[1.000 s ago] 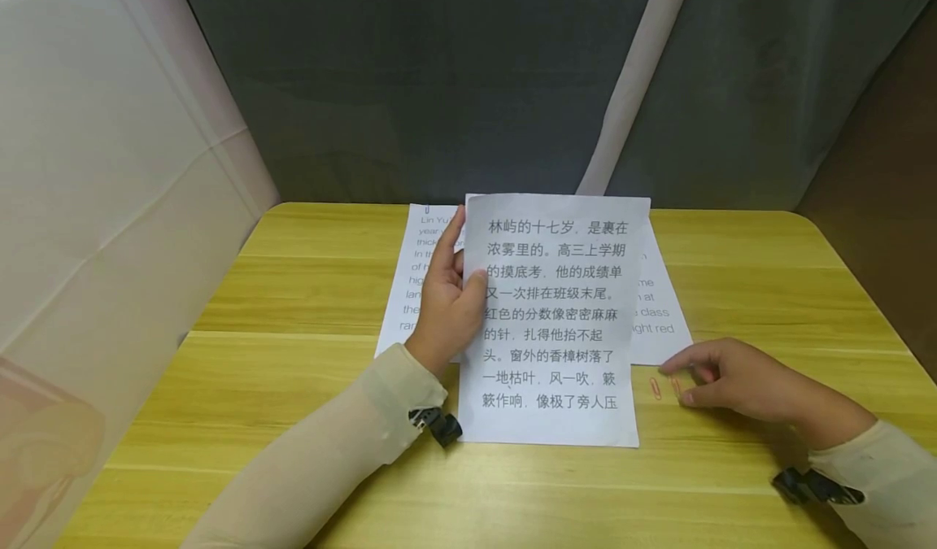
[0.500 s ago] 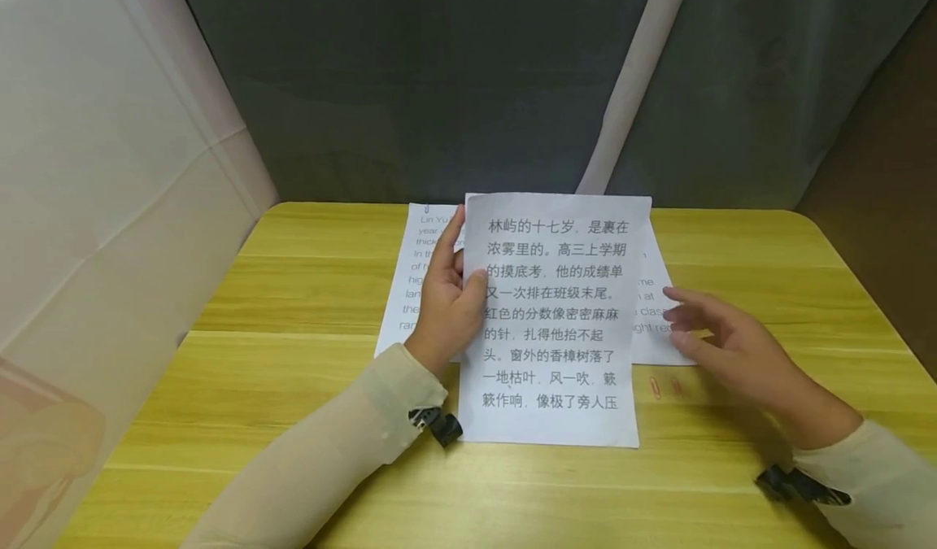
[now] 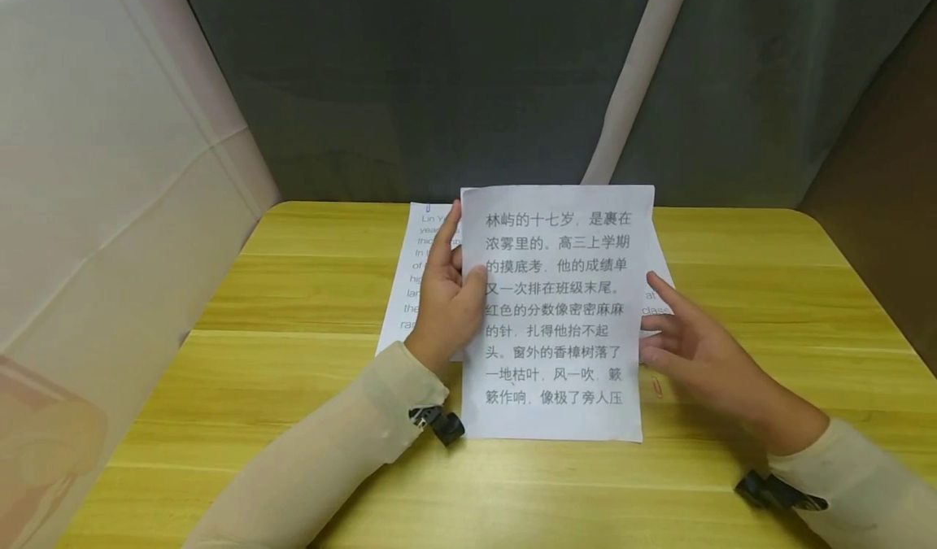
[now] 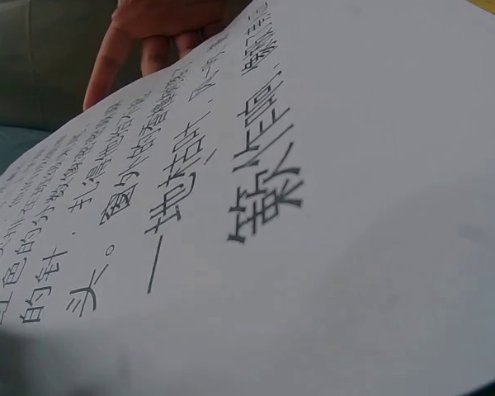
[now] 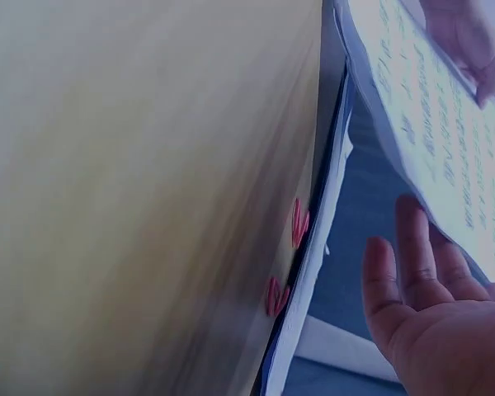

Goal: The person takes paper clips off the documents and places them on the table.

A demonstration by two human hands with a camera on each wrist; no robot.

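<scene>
When viewed from the head, found partway: printed sheet [image 3: 556,313] already lifted off the table [image 3: 293,386], tilted toward the wearer, lower edge near the tabletop. Pinched at its left edge by the left hand [image 3: 448,297], thumb on the front, fingers behind. Right hand [image 3: 688,346] released, fingers straight, set at the sheet's right edge; no grip there yet, and contact hard to judge. Red paper clip [image 3: 656,386] lying unused on the table just beside that hand, so judged not yet fitted to anything. Behind, a flat stack of English pages [image 3: 413,289], carrying a small blue clip [image 3: 428,207] at its top left, mostly covered by the raised sheet.

From the left wrist, almost nothing but the printed sheet [image 4: 313,206], close and slanted. Fingers [image 4: 107,66] showing past its far edge, cut off at the frame, owner impossible to tell. Grip of the left hand itself out of view.

From the right wrist, blurred and dim: right hand [image 5: 433,322] open, palm up, under the sheet [image 5: 445,124], apart from it. Two red paper clips [image 5: 299,223] on the table [image 5: 148,165] beside the stack's edge. Left hand [image 5: 470,41] cropped at the top right corner.
</scene>
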